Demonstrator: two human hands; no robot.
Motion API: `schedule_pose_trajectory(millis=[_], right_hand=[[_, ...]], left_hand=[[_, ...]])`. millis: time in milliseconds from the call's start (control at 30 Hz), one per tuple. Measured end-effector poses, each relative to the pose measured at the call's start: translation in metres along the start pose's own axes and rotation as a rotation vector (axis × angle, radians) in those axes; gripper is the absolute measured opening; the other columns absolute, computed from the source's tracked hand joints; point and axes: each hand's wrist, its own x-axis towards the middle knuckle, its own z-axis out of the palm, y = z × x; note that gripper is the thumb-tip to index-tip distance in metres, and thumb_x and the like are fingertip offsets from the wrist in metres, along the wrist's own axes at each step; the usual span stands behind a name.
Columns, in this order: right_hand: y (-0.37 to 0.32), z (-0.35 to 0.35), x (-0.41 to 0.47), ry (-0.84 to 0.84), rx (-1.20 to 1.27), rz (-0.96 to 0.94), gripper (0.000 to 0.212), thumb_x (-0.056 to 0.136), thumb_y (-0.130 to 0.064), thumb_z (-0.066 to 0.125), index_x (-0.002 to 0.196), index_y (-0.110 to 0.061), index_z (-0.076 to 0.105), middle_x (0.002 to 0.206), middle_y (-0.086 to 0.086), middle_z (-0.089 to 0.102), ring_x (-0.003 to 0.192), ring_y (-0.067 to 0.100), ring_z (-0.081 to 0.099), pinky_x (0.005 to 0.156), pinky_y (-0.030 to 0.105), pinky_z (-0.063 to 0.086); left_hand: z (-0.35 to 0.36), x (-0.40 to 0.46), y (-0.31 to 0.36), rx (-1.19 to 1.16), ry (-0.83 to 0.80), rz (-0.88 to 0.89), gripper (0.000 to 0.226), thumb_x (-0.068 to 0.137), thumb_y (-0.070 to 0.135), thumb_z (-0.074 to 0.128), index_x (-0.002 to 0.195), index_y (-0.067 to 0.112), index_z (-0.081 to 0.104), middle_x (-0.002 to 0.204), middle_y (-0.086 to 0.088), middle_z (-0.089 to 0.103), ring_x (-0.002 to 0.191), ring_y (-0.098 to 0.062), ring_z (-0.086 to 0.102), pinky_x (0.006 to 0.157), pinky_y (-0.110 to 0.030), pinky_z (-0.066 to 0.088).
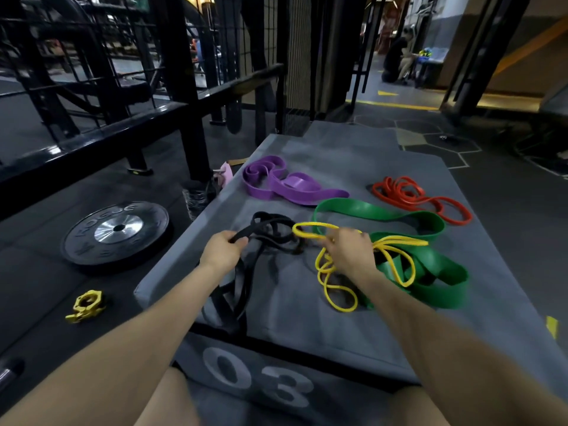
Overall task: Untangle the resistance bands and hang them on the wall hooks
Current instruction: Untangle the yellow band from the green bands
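On the grey box (307, 305), a black band (270, 232) is gripped by the curled fingers of the left hand (222, 251), and a yellow band (330, 265) is pinched by the right hand (350, 252) over a green band (430, 265). A purple band (285, 182) and a red band (415, 195) lie at the box's far end.

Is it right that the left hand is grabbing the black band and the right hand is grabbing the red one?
Not quite. The left hand does grip the black band, but the right hand holds the yellow band. The red band lies untouched farther back on the grey box, as the head view shows.
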Motion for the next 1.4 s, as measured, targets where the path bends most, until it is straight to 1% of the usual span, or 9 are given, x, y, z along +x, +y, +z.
schedule_pose_trajectory(millis=[200, 300, 400, 533, 700, 933, 1067, 1233, 1400], right_hand=[[0.022, -0.016, 0.003, 0.29, 0.344, 0.13, 0.032, 0.09, -0.024, 0.055, 0.061, -0.011, 0.053, 0.074, 0.02, 0.057, 0.077, 0.04, 0.056, 0.061, 0.034, 0.032], [0.014, -0.008, 0.001, 0.137, 0.161, 0.101, 0.024, 0.09, -0.025, 0.054, 0.086, -0.004, 0.066, 0.092, 0.019, 0.059, 0.094, 0.038, 0.055, 0.071, 0.039, 0.041], [0.003, 0.003, 0.0, 0.062, 0.087, 0.066, 0.031, 0.089, -0.029, 0.057, 0.113, -0.012, 0.063, 0.11, 0.014, 0.055, 0.11, 0.034, 0.048, 0.088, 0.041, 0.041], [-0.003, 0.006, 0.008, 0.059, 0.085, 0.088, 0.044, 0.084, -0.034, 0.062, 0.123, -0.015, 0.053, 0.122, 0.01, 0.046, 0.119, 0.031, 0.038, 0.097, 0.043, 0.035], [0.001, 0.007, 0.024, -0.03, 0.097, 0.144, 0.047, 0.086, -0.036, 0.06, 0.129, -0.019, 0.048, 0.129, 0.01, 0.044, 0.125, 0.033, 0.036, 0.102, 0.046, 0.031], [0.006, 0.018, 0.031, -0.032, 0.082, 0.123, 0.039, 0.089, -0.036, 0.055, 0.126, -0.023, 0.053, 0.128, 0.004, 0.047, 0.122, 0.028, 0.041, 0.101, 0.043, 0.033], [0.01, 0.022, 0.033, -0.048, 0.059, 0.106, 0.039, 0.089, -0.037, 0.055, 0.125, -0.023, 0.052, 0.127, 0.003, 0.047, 0.122, 0.028, 0.041, 0.101, 0.042, 0.033], [0.01, 0.019, 0.03, -0.059, 0.023, 0.144, 0.048, 0.087, -0.036, 0.059, 0.129, -0.017, 0.046, 0.131, 0.008, 0.044, 0.124, 0.032, 0.039, 0.102, 0.044, 0.033], [0.015, -0.001, 0.016, -0.014, 0.016, 0.226, 0.025, 0.091, -0.017, 0.046, 0.116, -0.011, 0.049, 0.118, 0.013, 0.059, 0.114, 0.034, 0.053, 0.092, 0.041, 0.042]], left_hand=[[0.009, -0.009, 0.003, 0.442, 0.189, 0.113, 0.038, 0.097, 0.04, 0.038, 0.113, 0.009, 0.053, 0.115, -0.012, 0.055, 0.103, -0.033, 0.053, 0.076, -0.039, 0.042], [0.027, -0.014, 0.001, 0.67, -0.03, 0.073, 0.065, 0.086, 0.06, 0.045, 0.125, 0.008, 0.042, 0.13, -0.014, 0.041, 0.123, -0.033, 0.037, 0.097, -0.042, 0.037], [0.039, -0.015, -0.004, 0.849, -0.02, 0.058, 0.069, 0.078, 0.056, 0.061, 0.128, 0.014, 0.037, 0.134, -0.011, 0.035, 0.127, -0.03, 0.03, 0.101, -0.041, 0.035], [0.035, 0.0, -0.002, 0.689, -0.066, 0.004, 0.036, 0.086, 0.004, 0.052, 0.12, 0.01, 0.043, 0.128, -0.013, 0.037, 0.105, -0.031, 0.049, 0.082, -0.036, 0.045], [0.019, 0.044, 0.013, 0.484, 0.116, 0.226, 0.038, 0.079, -0.006, 0.045, 0.114, 0.007, 0.053, 0.111, -0.018, 0.059, 0.103, -0.037, 0.057, 0.086, -0.041, 0.049], [0.021, 0.107, 0.028, 0.616, 0.104, 0.362, 0.04, 0.085, -0.003, 0.043, 0.122, 0.009, 0.05, 0.122, -0.017, 0.051, 0.111, -0.038, 0.051, 0.09, -0.044, 0.043], [0.033, 0.108, 0.011, 0.91, -0.074, 0.231, 0.046, 0.09, 0.035, 0.055, 0.129, 0.016, 0.04, 0.138, -0.008, 0.026, 0.124, -0.04, 0.036, 0.101, -0.048, 0.037], [0.03, 0.092, 0.025, 1.03, -0.016, 0.2, 0.083, 0.08, 0.062, 0.056, 0.145, 0.028, 0.017, 0.157, -0.004, -0.002, 0.141, -0.044, 0.006, 0.112, -0.058, 0.01], [0.048, 0.052, 0.052, 0.829, 0.017, 0.523, 0.078, 0.075, 0.053, 0.066, 0.139, 0.026, 0.031, 0.145, -0.002, 0.024, 0.135, -0.026, 0.027, 0.112, -0.044, 0.022]])
